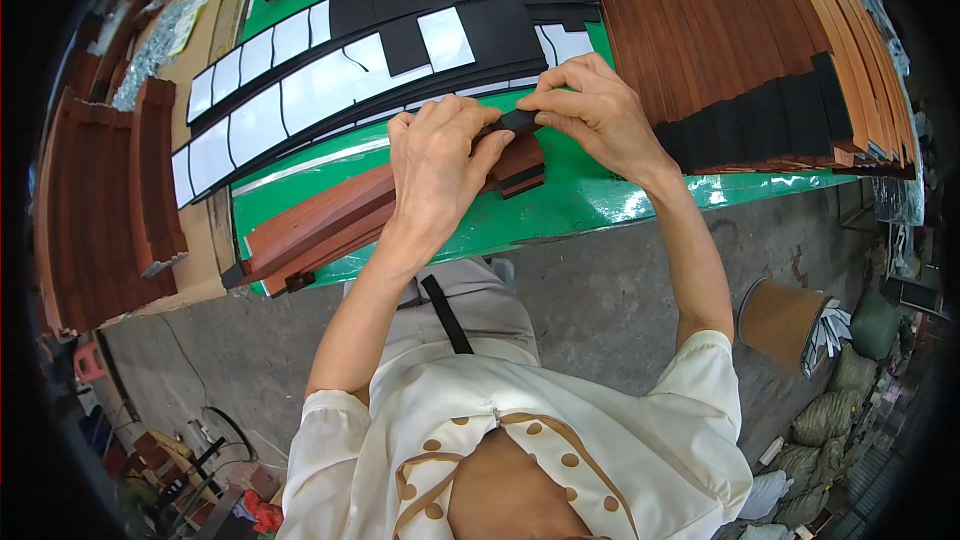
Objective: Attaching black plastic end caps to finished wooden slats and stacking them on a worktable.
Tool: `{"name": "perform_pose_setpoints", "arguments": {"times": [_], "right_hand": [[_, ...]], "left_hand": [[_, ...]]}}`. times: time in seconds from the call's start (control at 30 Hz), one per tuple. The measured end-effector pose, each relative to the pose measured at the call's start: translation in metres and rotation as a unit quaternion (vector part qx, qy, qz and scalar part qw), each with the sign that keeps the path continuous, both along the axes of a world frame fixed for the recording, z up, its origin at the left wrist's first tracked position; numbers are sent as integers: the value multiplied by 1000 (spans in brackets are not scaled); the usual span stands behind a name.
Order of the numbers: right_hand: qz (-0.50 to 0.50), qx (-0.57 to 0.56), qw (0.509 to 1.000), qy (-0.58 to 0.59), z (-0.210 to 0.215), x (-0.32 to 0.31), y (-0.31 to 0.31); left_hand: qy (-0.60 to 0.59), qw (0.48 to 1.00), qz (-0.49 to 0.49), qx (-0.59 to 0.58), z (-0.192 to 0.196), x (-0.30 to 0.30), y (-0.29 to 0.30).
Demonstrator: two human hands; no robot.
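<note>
We have a small black strip [519, 122] between our two hands, just above the near part of the green counter [620, 205], right of its near left corner. The fingers of our left hand [437, 145] are drawn together at the strip's left end, partly hiding it; our right hand [592, 112] pinches its right end between thumb and fingers, with hardly any gap. Beneath our left hand, reddish-brown wooden mouldings [340, 208] lie slanting along the counter's near edge, toward that corner. Behind them, toward the far edge, we see black sheets with white panels [330, 90]. Brown slats with black ends [720, 40] fill the counter's right side; more brown mouldings [90, 210] sit beyond its left edge.
</note>
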State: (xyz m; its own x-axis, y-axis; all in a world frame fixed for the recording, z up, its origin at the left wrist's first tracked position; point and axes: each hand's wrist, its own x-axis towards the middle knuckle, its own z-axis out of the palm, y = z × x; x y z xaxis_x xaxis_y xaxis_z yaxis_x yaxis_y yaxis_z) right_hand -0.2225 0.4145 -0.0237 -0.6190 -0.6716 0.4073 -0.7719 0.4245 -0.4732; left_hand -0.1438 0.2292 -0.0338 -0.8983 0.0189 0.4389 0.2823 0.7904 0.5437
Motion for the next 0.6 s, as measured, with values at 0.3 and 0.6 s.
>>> {"name": "perform_pose_setpoints", "arguments": {"times": [0.3, 0.6], "right_hand": [[16, -17, 1000, 4, -2, -2, 1], [-20, -140, 978, -152, -16, -5, 11]], "left_hand": [[13, 999, -16, 32, 0, -2, -1], [6, 1000, -3, 9, 3, 0, 2]]}}
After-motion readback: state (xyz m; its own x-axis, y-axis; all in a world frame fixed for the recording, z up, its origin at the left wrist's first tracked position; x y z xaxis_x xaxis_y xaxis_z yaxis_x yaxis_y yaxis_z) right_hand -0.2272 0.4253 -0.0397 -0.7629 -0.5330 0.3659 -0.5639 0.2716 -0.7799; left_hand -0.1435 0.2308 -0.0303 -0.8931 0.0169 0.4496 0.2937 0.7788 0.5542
